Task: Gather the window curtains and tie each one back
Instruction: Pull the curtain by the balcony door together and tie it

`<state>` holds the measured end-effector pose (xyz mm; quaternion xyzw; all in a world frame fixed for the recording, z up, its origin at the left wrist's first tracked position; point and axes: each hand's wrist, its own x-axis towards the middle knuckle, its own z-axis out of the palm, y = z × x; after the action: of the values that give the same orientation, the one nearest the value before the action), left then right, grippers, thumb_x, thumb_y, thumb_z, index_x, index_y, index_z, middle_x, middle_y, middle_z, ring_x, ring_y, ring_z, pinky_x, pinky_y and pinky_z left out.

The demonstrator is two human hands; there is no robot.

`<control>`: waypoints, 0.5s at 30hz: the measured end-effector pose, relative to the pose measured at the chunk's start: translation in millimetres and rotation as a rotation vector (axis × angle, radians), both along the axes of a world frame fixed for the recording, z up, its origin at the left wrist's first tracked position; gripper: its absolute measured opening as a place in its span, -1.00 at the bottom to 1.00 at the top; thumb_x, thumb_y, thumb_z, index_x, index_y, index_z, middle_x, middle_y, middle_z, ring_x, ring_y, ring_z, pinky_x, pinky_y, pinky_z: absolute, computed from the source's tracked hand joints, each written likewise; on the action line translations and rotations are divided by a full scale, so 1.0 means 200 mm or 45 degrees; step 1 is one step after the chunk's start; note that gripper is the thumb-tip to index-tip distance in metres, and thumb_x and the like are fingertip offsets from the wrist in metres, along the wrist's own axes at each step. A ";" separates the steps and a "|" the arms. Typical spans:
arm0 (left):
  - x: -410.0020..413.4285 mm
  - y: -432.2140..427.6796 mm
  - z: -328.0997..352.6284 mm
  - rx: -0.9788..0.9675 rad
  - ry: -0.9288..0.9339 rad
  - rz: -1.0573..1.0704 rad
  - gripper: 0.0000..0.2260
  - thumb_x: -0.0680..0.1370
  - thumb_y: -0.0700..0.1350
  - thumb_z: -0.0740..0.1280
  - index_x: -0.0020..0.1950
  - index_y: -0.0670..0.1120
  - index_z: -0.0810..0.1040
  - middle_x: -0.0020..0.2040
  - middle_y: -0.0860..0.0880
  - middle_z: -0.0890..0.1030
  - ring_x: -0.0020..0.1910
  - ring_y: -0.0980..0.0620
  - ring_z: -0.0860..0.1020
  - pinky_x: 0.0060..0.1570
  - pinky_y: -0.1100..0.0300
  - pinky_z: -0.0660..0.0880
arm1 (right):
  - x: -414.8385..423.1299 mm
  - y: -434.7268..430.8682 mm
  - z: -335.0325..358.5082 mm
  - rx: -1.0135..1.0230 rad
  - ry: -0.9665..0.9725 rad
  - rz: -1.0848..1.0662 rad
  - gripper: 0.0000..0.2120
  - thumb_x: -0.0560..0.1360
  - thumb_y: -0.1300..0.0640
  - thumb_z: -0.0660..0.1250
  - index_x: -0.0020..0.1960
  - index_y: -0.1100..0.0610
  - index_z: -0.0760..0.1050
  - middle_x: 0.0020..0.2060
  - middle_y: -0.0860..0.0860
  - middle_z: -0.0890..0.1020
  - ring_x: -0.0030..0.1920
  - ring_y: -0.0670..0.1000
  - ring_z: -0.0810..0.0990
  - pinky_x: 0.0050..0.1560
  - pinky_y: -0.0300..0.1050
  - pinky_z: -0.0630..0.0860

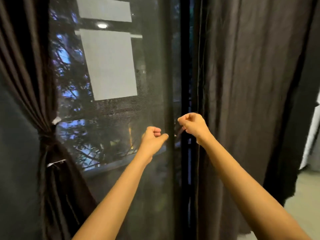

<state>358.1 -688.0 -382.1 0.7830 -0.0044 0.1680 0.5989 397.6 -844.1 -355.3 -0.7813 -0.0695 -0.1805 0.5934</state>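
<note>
Both grips are curled tight: the left hand [153, 135] pinches the sheer curtain [152, 104] at its edge, and the right hand [193, 125] clutches a dark fold [181, 131]; I cannot tell whose. The right curtain [251, 101] hangs loose just beside that grip, while the left curtain [46, 135] is already tied. Best to gather sideways in even pleats before tying.

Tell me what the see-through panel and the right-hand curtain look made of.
Sheer panel: thin dark mesh or voile, probably synthetic. Its fine weave grid is visible and the outdoor view shows through. Right curtain: heavier, opaque dark brown woven cloth, matte and crumpled, with a stitched hem. The fibre is unclear.
</note>
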 end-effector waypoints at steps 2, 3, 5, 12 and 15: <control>0.10 -0.14 0.08 0.019 -0.075 0.013 -0.77 0.45 -0.14 0.42 0.04 -0.08 0.45 -0.01 -0.06 0.49 -0.08 0.02 0.47 -0.07 0.15 0.43 | 0.09 -0.18 0.08 -0.069 -0.123 -0.091 -0.91 0.44 0.13 0.38 -0.23 0.10 0.53 -0.42 -0.07 0.57 -0.39 -0.11 0.52 -0.33 -0.29 0.41; 0.16 -0.22 0.13 0.040 -0.121 0.028 -0.76 0.45 -0.13 0.42 0.05 -0.09 0.46 0.00 -0.06 0.50 -0.05 0.02 0.48 -0.04 0.16 0.43 | 0.13 -0.27 0.13 -0.116 -0.197 -0.129 -0.91 0.44 0.13 0.38 -0.22 0.10 0.53 -0.40 -0.05 0.57 -0.37 -0.12 0.52 -0.30 -0.30 0.42; 0.27 -0.40 0.23 0.099 -0.197 0.059 -0.74 0.45 -0.11 0.42 0.08 -0.09 0.47 0.02 -0.04 0.51 -0.02 0.04 0.49 -0.02 0.23 0.40 | 0.23 -0.44 0.21 -0.197 -0.320 -0.189 -0.92 0.44 0.12 0.37 -0.18 0.12 0.54 -0.34 -0.02 0.60 -0.32 -0.10 0.54 -0.27 -0.34 0.42; 0.58 -0.92 0.69 0.152 -0.407 -0.045 -0.70 0.48 -0.05 0.40 0.17 -0.05 0.43 0.13 0.01 0.46 -0.04 0.15 0.46 -0.18 0.36 0.38 | 0.59 -0.92 0.54 -0.411 -0.714 -0.398 -0.89 0.47 0.05 0.34 -0.12 0.07 0.46 -0.29 -0.09 0.56 -0.27 -0.11 0.52 -0.19 -0.18 0.43; 0.66 -1.03 0.88 0.173 -0.594 0.068 -0.74 0.48 -0.07 0.39 0.11 -0.02 0.41 0.14 -0.02 0.42 -0.05 0.15 0.45 -0.05 0.30 0.38 | 0.70 -1.07 0.74 -0.510 -0.861 -0.571 -0.77 0.47 -0.09 0.31 -0.03 0.05 0.43 -0.12 -0.04 0.54 -0.13 -0.02 0.51 -0.17 -0.12 0.41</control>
<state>490.4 -893.9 -206.9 0.7613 -0.1333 0.3592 0.5230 537.2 -1058.5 -208.0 -0.7737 -0.1219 -0.5326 0.3207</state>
